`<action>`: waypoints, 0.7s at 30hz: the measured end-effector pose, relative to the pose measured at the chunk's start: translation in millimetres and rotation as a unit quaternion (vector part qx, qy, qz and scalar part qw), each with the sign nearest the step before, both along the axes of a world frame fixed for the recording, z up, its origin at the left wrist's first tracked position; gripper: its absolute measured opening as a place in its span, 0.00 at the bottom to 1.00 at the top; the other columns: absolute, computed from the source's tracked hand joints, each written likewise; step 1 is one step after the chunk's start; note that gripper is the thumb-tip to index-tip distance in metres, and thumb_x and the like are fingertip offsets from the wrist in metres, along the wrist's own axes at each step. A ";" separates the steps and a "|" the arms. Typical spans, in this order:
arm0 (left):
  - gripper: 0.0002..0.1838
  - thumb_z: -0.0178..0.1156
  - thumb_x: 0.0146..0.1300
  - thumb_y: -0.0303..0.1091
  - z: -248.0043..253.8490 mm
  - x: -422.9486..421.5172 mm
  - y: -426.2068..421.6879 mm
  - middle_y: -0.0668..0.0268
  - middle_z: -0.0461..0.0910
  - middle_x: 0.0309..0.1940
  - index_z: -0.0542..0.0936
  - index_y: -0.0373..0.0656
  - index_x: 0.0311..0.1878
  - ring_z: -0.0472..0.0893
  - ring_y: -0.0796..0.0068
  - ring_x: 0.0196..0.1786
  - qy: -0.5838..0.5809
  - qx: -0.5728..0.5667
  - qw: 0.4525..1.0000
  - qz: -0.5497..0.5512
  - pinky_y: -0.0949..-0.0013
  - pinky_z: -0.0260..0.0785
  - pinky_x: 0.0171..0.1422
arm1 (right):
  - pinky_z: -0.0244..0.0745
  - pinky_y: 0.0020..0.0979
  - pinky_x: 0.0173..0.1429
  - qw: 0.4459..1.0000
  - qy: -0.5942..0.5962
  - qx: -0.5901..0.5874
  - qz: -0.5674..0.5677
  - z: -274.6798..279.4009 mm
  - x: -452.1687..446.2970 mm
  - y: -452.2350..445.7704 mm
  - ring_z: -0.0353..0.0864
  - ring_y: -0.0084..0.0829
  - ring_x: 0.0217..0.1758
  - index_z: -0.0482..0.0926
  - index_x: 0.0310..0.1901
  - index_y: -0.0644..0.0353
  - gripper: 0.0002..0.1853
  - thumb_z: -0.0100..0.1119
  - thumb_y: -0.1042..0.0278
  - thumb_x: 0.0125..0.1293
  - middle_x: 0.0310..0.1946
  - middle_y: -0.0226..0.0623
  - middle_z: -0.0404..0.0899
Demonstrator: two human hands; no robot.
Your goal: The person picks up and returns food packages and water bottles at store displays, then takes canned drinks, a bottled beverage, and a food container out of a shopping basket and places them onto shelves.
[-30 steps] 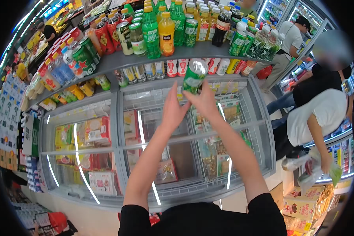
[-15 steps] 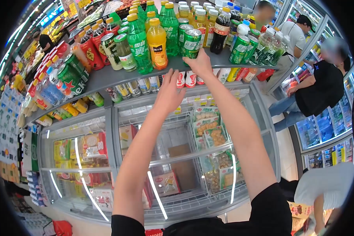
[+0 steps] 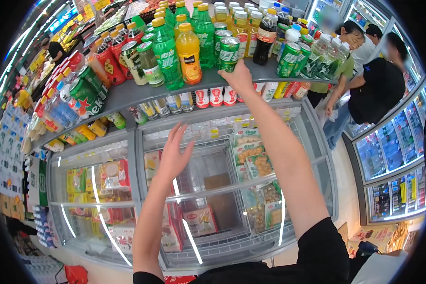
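My right hand [image 3: 239,78] is closed around the lower part of a green drink can [image 3: 229,51], which stands upright at the front edge of the grey shelf [image 3: 128,98]. Another green can sits right behind it. To its left are an orange juice bottle [image 3: 189,56] with an orange cap and a green soda bottle [image 3: 167,57] with a yellow cap. A dark cola bottle [image 3: 265,39] stands to its right. Over the glass-topped freezer [image 3: 208,195], my left hand [image 3: 176,152] hovers with fingers spread and holds nothing.
Below the shelf is a lower row of small white-and-red bottles [image 3: 216,97]. Packaged food bags [image 3: 259,165] and boxes [image 3: 199,221] lie inside the freezer. Several people stand at the right by glass-door coolers [image 3: 388,161]; one in black [image 3: 378,92] leans over.
My left hand has drawn back from the shelf edge, down and to the left. My right hand stays at the green can, which has shifted slightly. People at the right have moved.
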State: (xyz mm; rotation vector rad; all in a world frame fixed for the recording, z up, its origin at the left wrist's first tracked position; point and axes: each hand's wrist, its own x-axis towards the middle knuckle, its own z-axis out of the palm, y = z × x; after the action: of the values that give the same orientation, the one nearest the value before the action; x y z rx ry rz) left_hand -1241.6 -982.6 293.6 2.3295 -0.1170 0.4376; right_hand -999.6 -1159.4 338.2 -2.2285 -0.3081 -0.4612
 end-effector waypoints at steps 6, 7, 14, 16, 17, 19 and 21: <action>0.22 0.58 0.61 0.29 -4.0 -102.1 2.3 0.55 0.73 0.55 0.70 0.37 0.59 0.75 0.64 0.53 0.087 -0.178 0.980 0.012 0.66 0.66 0.59 | 0.67 0.43 0.59 0.999 -0.031 0.006 0.013 -2.8 -18.5 -13.0 0.68 0.52 0.58 0.63 0.53 0.72 0.38 0.70 0.55 0.48 0.57 0.58 0.65; 0.20 0.57 0.62 0.29 -8.0 -134.0 7.7 0.58 0.76 0.51 0.71 0.37 0.58 0.77 0.69 0.49 0.147 -0.267 0.952 0.017 0.68 0.68 0.57 | 0.67 0.43 0.59 1.000 -0.024 0.005 0.014 -9.9 -30.2 -19.2 0.68 0.52 0.58 0.63 0.53 0.72 0.38 0.70 0.55 0.48 0.57 0.58 0.65; 0.17 0.55 0.64 0.34 -56.8 -409.5 66.8 0.56 0.82 0.41 0.75 0.31 0.51 0.80 0.62 0.48 0.586 -0.509 0.630 -0.014 0.64 0.70 0.57 | 0.72 0.33 0.49 0.980 0.106 0.165 0.030 -96.7 -227.3 -100.3 0.78 0.32 0.44 0.68 0.56 0.64 0.23 0.59 0.64 0.61 0.42 0.42 0.77; 0.12 0.55 0.60 0.32 -85.0 -488.0 55.4 0.55 0.80 0.37 0.75 0.35 0.43 0.79 0.58 0.48 0.613 -0.535 0.581 0.023 0.58 0.65 0.59 | 0.73 0.28 0.46 0.982 0.129 0.136 0.012 -137.1 -290.7 -125.7 0.78 0.25 0.41 0.71 0.52 0.65 0.18 0.57 0.66 0.63 0.39 0.38 0.77; 0.06 0.54 0.56 0.30 -90.8 -524.5 38.8 0.55 0.77 0.33 0.75 0.38 0.35 0.77 0.56 0.47 0.624 -0.502 0.595 0.062 0.53 0.61 0.61 | 0.73 0.27 0.46 0.969 0.164 0.187 0.016 -163.2 -321.6 -137.9 0.77 0.25 0.41 0.70 0.52 0.66 0.18 0.56 0.67 0.64 0.38 0.38 0.76; 0.15 0.54 0.63 0.32 -188.7 -612.4 27.1 0.55 0.81 0.42 0.76 0.33 0.50 0.80 0.58 0.48 0.622 -0.711 0.329 0.017 0.62 0.70 0.57 | 0.74 0.26 0.46 0.945 0.238 0.225 -0.003 -189.0 -381.0 -156.5 0.79 0.25 0.40 0.71 0.52 0.68 0.16 0.55 0.70 0.64 0.38 0.38 0.77; 0.16 0.48 0.66 0.35 -278.0 -701.2 -33.4 0.57 0.81 0.41 0.75 0.34 0.51 0.81 0.65 0.44 0.601 -0.614 0.484 0.167 0.65 0.73 0.50 | 0.74 0.26 0.46 0.938 0.278 0.206 -0.023 -184.1 -430.8 -167.8 0.80 0.26 0.39 0.71 0.51 0.68 0.16 0.55 0.71 0.64 0.39 0.40 0.78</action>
State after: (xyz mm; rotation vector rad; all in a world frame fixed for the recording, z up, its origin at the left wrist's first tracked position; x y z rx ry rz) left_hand -1942.8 -1016.0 15.6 0.7024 1.0100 -0.8187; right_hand -1430.4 -1327.3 154.1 -1.8553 0.1326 0.0922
